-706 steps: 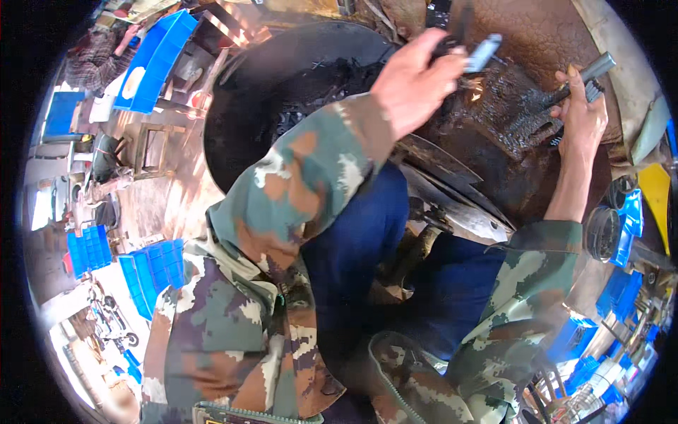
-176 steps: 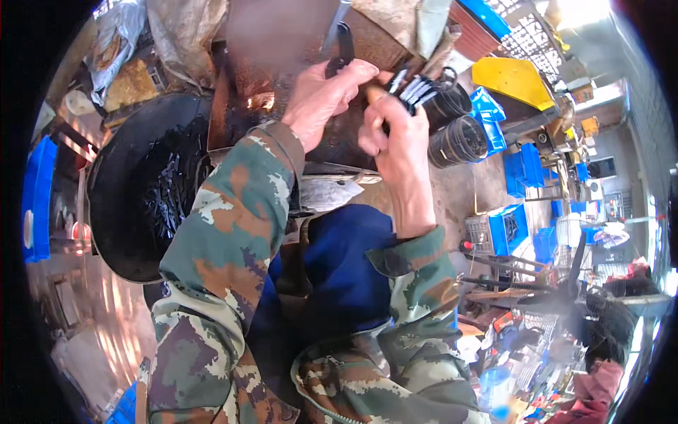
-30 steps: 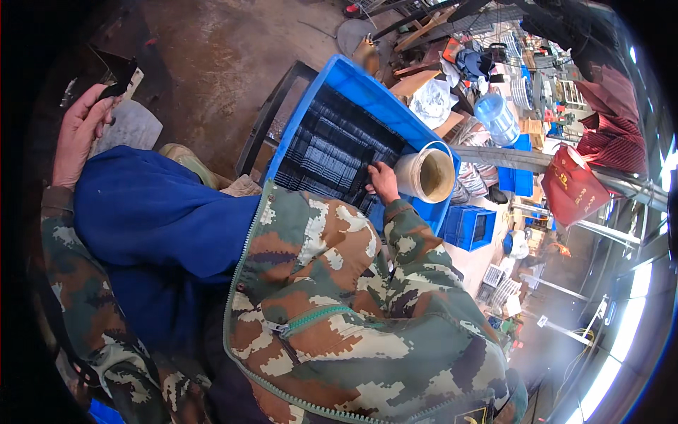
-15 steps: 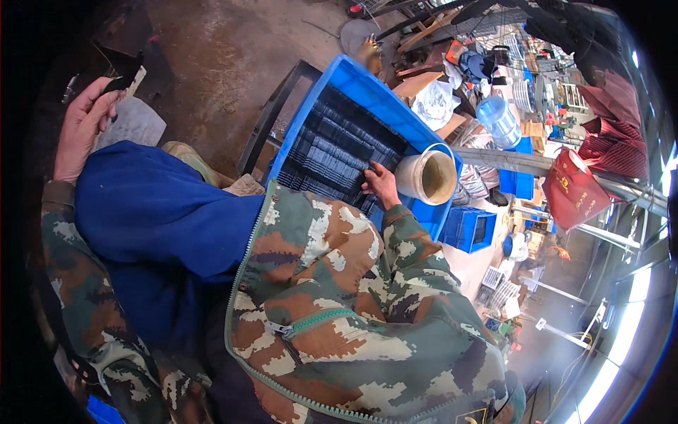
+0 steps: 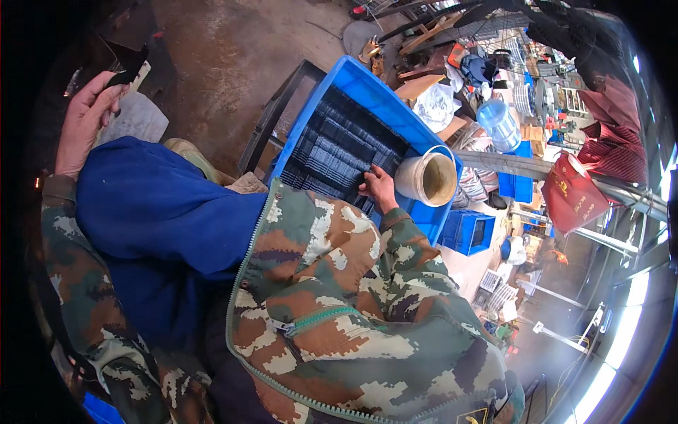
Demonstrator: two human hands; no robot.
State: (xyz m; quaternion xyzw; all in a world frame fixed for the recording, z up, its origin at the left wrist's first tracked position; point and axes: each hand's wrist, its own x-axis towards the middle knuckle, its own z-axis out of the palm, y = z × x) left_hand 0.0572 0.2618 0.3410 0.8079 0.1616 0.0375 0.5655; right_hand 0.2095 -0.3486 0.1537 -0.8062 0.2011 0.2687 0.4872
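At the far left my left hand is closed round a dark flat piece, gripped between thumb and fingers, with a pale strip beside it. To the right, a blue plastic crate holds rows of thin, dark, flat metal-looking pieces stacked side by side. My right hand reaches into the crate with bent fingers at the stacked pieces. What its fingertips pinch, if anything, is too small to make out. Next to this hand, a whitish bucket with a wire handle sits at the crate's right end.
A dark metal frame stands beside the crate. A pale flat sheet lies below my left hand. Farther right are a clear water jug, another blue crate and a red bag hanging at a metal rail.
My right hand has shifted very slightly left over the stacked pieces. The left hand stays nearly in place with the dark piece; red-orange sparks or lights now show near it.
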